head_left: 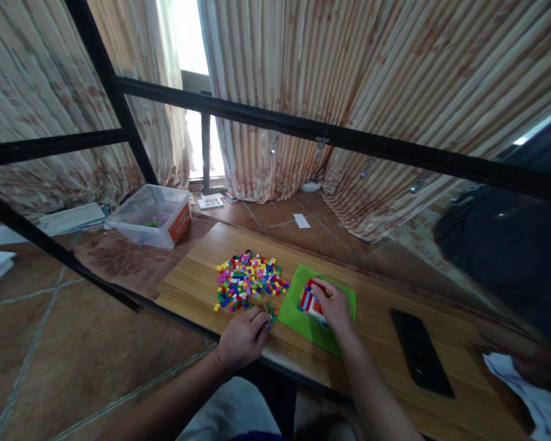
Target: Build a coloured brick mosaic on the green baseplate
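Note:
On a wooden board lies a green studded baseplate (298,285) bearing a low block of toy bricks (308,302) in red, white, orange and blue. My right hand (334,306) reaches over its far right side, thumb and fingers closed at a red toy brick (318,282) on the top edge; the fingers partly hide the build. Left of the baseplate, my left hand (244,338) hovers by the near edge of a loose brick pile (250,278), fingers curled together. A small blue toy brick (269,326) shows at its fingertips. Several green and orange bricks (272,312) lie close by.
A black phone-like slab (421,352) lies on the wooden board (371,343) to the right, with crumpled white paper (517,380) beyond. A clear plastic bin (142,211) holding a few bricks stands at the back left. Dark metal bars (266,119) cross in front of the curtains.

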{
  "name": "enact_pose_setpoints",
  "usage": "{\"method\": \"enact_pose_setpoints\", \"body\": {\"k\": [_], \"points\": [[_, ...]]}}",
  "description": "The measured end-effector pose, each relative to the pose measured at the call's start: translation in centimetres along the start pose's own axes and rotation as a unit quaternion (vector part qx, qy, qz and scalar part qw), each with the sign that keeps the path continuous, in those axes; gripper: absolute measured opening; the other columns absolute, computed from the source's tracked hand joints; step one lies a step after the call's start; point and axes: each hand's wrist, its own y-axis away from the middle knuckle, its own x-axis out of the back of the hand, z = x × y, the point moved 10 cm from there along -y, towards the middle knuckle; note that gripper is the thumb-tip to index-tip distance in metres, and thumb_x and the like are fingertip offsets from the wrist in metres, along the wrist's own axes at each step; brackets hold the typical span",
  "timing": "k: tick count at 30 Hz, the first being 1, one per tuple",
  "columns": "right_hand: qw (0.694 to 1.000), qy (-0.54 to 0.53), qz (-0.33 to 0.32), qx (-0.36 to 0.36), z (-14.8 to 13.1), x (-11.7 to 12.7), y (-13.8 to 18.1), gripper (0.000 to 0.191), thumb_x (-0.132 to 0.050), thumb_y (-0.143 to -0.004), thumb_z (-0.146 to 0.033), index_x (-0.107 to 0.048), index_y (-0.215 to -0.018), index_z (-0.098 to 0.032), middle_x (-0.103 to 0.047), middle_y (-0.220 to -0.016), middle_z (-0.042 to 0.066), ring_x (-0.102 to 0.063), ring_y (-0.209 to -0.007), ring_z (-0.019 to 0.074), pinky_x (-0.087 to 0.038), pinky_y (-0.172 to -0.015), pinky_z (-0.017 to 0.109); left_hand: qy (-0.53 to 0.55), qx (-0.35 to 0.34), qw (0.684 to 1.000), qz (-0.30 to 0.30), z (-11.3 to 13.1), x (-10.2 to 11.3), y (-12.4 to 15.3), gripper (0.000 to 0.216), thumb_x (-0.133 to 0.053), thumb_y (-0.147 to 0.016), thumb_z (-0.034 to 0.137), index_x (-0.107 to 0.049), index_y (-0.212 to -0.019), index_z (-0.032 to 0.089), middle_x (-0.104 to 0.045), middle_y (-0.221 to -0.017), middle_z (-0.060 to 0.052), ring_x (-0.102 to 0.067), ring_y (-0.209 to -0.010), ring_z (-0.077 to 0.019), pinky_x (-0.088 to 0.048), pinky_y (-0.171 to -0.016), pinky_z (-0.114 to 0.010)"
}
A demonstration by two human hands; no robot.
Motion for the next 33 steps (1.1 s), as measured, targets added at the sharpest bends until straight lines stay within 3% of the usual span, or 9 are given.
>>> {"method": "enact_pose_setpoints", "body": {"k": [3,6,19,26,33], "points": [[0.998,-0.033,-0.021,-0.048,1.2,-0.7,-0.2,0.041,-0.063,-0.077,-0.051,-0.074,-0.102,-0.021,-0.076,-0.091,0.007,-0.07,-0.078,0.0218,-0.055,-0.073,0.036,0.002,0.004,1.0,-0.005,-0.1,-0.2,0.1,0.019,-0.045,-0.092,0.02,-0.061,-0.102,0.019,-0.064,-0.092,-0.007,-0.064,-0.081,-0.0163,-0.053,-0.074,-0.027],[0.995,-0.048,-0.027,-0.08,1.7,-0.8,-0.3,0.042,-0.068,-0.072,-0.051,-0.075,-0.099,-0.02,-0.077,-0.085,0.006,-0.07,-0.072,0.0218,-0.055,-0.067,0.035,-0.005,0.01,1.0,-0.015,-0.2,-0.4,0.1,0.019,-0.046,-0.092,0.02,-0.06,-0.103,0.019,-0.064,-0.092,-0.007,-0.064,-0.082,-0.0169,-0.053,-0.073,-0.028],[0.991,-0.058,-0.016,-0.122,2.4,-0.9,-0.1,0.041,-0.073,-0.067,-0.051,-0.075,-0.095,-0.022,-0.077,-0.09,0.006,-0.07,-0.079,0.0232,-0.055,-0.074,0.037,0.002,0.015,1.0,-0.026,-0.3,-0.7,0.0,0.019,-0.044,-0.093,0.02,-0.06,-0.104,0.019,-0.064,-0.091,-0.006,-0.064,-0.081,-0.0168,-0.053,-0.071,-0.027],[0.992,-0.065,-0.008,-0.111,1.9,-1.1,0.1,0.044,-0.072,-0.067,-0.052,-0.075,-0.096,-0.02,-0.076,-0.089,0.007,-0.07,-0.079,0.0235,-0.054,-0.076,0.037,0.0,0.024,0.999,-0.034,-0.4,-0.7,0.0,0.018,-0.044,-0.093,0.02,-0.06,-0.101,0.019,-0.063,-0.09,-0.006,-0.063,-0.081,-0.0168,-0.053,-0.072,-0.028],[0.993,-0.078,-0.044,-0.083,1.3,-1.3,0.5,0.051,-0.066,-0.072,-0.059,-0.073,-0.104,-0.019,-0.076,-0.097,0.009,-0.07,-0.082,0.0237,-0.054,-0.075,0.037,-0.002,0.029,0.999,-0.027,-0.4,-0.5,0.0,0.02,-0.044,-0.093,0.022,-0.061,-0.103,0.019,-0.063,-0.093,-0.007,-0.063,-0.083,-0.018,-0.053,-0.073,-0.029]]}}
